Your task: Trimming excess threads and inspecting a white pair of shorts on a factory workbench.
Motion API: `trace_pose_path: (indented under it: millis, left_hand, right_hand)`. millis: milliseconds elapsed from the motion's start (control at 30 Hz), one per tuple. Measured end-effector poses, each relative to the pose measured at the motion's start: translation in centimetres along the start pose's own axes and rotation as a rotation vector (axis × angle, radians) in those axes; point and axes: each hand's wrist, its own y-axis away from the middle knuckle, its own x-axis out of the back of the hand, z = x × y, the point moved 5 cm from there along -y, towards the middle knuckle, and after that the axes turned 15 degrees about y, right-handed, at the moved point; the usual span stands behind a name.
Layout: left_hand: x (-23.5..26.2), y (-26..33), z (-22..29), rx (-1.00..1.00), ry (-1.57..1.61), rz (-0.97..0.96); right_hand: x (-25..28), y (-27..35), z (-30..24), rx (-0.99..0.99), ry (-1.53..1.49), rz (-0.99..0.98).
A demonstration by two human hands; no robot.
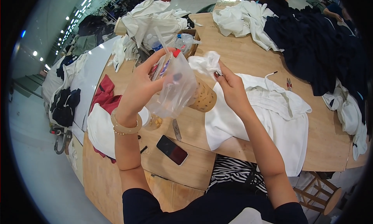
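My left hand [144,81], raised over the table, curls around a crumpled clear plastic bag [176,90]. A straw [160,39] pokes up beside its fingers. Past the bag's right side shows the lower part of a tilted cup of milky brown drink [204,96] with dark specks; the bag hides its upper part. My right hand [232,85] pinches a crumpled white wad [206,63], like tissue or thin plastic, just right of the bag. Under my right forearm lies a white garment [272,109] with a gathered waistband and a drawcord.
A phone [172,150], a metal strip [176,129] and a lidded tub [152,120] lie nearby. Small snips [289,84] rest at right. White cloth [149,20] and a box of bottles [190,41] stand at back; navy fabric [311,45] covers the far right. A stool [322,193] stands below.
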Motion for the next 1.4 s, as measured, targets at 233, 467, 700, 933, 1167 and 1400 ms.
trace_pose_path:
  millis: [233, 467, 700, 933, 1167, 1400]
  left_hand:
    - [-0.1, 0.0, 0.8, -0.001, -0.14, -0.024]
    - [1.2, 0.1, 1.2, -0.068, -0.111, -0.11]
    - [-1.1, 0.8, 2.1, -0.177, -0.223, -0.366]
    - [-0.3, 2.3, 3.5, -0.276, -0.124, -0.388]
    - [-0.7, 2.0, 2.9, -0.4, -0.431, -0.072]
    - [1.5, -0.2, -0.4, -0.352, -0.378, 0.003]
  right_hand:
    - [0.1, 1.2, -0.2, 0.049, 0.075, -0.317]
    - [-2.9, 1.3, 0.6, -0.461, -0.443, -0.497]
    - [-5.6, 3.9, 3.9, -0.485, -0.799, -0.82]
    - [-4.5, 6.7, 4.6, -0.57, -1.024, -1.057]
    - [-6.3, 5.8, 1.4, -0.619, -1.297, -0.642]
    - [-4.0, 5.9, 3.3, -0.613, -0.984, -0.491]
